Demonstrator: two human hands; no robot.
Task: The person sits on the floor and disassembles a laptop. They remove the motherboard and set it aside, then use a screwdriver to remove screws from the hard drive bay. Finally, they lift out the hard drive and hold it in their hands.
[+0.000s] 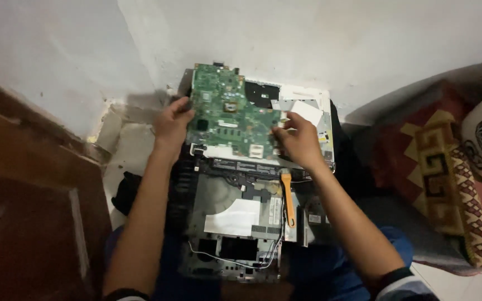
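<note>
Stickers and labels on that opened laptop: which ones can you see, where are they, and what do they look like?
White sheet: big pale rectangle stuck in the middle of the open laptop base.
Small label: yellowish rectangle on the white panel, beside the right hand.
White tag: small square on the green board.

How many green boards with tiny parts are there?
1. The green circuit board is held up between the left hand and the right hand, above the opened laptop shell. Others may be hidden beneath.
</note>
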